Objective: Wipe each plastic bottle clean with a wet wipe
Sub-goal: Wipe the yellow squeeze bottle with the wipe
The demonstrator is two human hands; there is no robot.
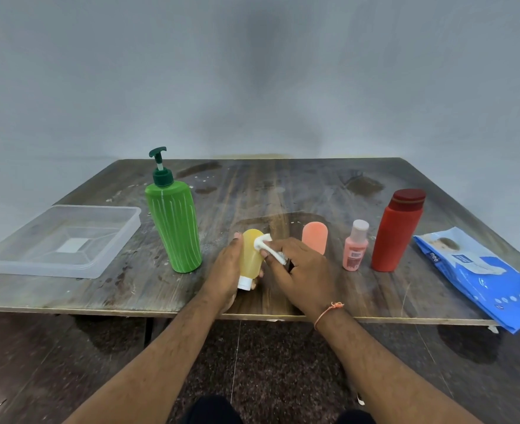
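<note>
Gripping yellow bottle [250,255] near table edge [99,310], left hand [226,270].

**Colours on your table**

You have a yellow bottle [250,255] with a white cap, and a white wipe [266,244] against it. To your left stands a green pump bottle [174,228] striped with thin pale lines, its pump dark green. Beside it lies a clear plastic tray [17,258]. To your right: an orange tube [314,237], a small pink bottle [355,250] with a pale cap, a red bottle [395,234] with a darker red cap, and a blue wipes pack [482,280]. Your table [283,185] is dark streaked wood grain with stains.
</note>
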